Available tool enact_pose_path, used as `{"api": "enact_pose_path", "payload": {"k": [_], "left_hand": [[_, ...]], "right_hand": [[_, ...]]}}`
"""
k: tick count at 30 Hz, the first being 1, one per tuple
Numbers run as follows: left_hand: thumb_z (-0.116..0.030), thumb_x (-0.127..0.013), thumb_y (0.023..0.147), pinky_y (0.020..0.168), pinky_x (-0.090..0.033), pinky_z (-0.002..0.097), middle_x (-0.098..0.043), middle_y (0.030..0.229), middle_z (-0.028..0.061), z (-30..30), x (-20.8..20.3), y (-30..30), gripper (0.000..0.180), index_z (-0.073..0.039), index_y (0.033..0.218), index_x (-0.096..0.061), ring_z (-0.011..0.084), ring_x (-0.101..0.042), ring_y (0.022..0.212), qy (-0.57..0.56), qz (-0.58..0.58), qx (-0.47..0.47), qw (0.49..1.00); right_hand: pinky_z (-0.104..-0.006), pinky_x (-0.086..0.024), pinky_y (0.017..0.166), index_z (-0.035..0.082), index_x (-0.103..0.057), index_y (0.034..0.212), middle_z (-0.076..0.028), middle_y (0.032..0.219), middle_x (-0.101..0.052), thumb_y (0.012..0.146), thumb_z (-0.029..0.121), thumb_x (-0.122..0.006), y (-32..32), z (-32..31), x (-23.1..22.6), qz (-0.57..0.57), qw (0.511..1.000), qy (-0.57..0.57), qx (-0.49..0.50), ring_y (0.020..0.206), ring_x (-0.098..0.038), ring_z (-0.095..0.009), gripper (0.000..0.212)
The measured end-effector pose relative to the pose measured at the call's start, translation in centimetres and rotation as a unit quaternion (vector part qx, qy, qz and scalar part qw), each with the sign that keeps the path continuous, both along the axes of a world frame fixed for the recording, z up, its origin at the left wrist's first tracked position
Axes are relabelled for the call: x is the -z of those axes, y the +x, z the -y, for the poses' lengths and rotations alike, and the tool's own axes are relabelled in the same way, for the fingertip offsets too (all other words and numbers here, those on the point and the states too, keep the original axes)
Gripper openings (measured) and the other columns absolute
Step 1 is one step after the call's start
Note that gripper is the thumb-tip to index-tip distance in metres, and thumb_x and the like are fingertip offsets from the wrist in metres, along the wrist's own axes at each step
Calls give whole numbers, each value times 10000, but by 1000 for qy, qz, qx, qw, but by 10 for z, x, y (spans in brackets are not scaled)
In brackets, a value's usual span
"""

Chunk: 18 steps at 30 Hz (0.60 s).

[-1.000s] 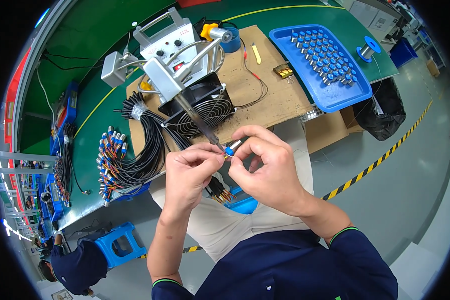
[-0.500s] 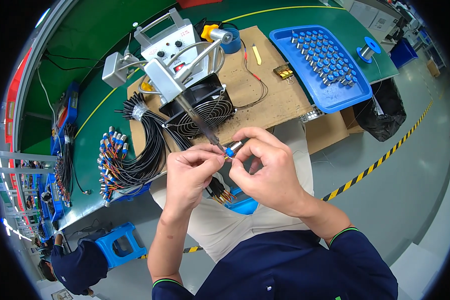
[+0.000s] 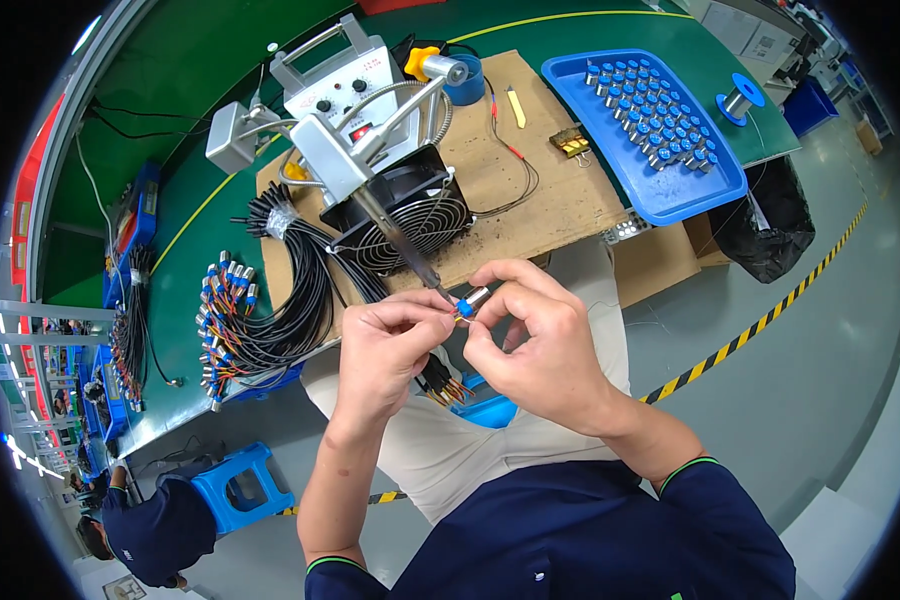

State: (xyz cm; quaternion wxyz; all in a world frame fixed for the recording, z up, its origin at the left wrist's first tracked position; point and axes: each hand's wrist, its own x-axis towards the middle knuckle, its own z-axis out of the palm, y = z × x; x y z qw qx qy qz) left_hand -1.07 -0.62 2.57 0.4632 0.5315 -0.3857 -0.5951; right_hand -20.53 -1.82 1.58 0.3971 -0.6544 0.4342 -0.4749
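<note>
My right hand pinches a small silver cylinder with a blue end between thumb and fingers. Close against that blue end, my left hand has its thumb and fingertips closed on thin coloured wires. A soldering iron, fixed in a stand, points down with its tip beside the blue end; whether they touch I cannot tell. Below my hands, a bundle of black cables with bare coloured wire ends lies at my lap.
Behind the iron stand a round-grilled fan and a grey soldering station. Finished-looking cable bundles lie left. A blue tray of similar cylinders stands right, near a wire spool. Another person is at lower left.
Both hands and the cylinder stay nearly in place at the iron's tip. The whole view has shifted very slightly.
</note>
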Motion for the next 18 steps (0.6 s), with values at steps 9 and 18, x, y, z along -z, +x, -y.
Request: {"api": "enact_pose_path", "payload": {"k": [9, 18], "left_hand": [[57, -743, 875, 480, -355, 173, -758, 1060, 133, -5, 5, 3, 73, 67, 888, -814, 25, -526, 588, 2, 17, 1, 1000], [15, -736, 902, 511, -386, 176, -779, 1115, 146, -11, 7, 11, 100, 41, 926, -829, 25, -563, 634, 15, 5, 68, 998]], "right_hand": [[-288, -476, 542, -13, -678, 859, -122, 1109, -727, 861, 60, -772, -6, -2, 7, 16, 999, 34, -31, 644, -630, -121, 119], [-236, -412, 604, -29, -642, 1295, -11, 1015, -657, 1009, 188, -752, -19, -2, 50, 198, 933, 252, -166, 685, -457, -39, 376]]}}
